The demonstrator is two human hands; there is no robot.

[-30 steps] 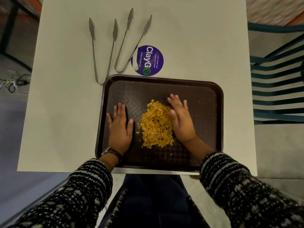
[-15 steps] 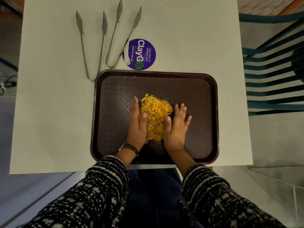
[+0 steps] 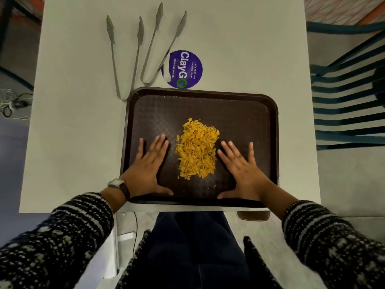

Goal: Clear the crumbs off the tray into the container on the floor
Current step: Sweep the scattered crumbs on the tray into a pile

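1. The left hand [image 3: 145, 165] and right hand [image 3: 241, 167] lie flat on the tray [image 3: 245, 113], fingers spread, holding nothing.
2. Between them, touching neither, sits the heap of yellow crumbs [image 3: 196, 151].
3. The tray rests at the table's [image 3: 73, 122] near edge.
4. Two tongs [image 3: 125, 59] lie beyond it.

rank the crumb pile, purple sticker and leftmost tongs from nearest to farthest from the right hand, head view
1. crumb pile, just left of the right hand, mid-tray.
2. purple sticker, on the table beyond the tray's far edge.
3. leftmost tongs, far left on the table.
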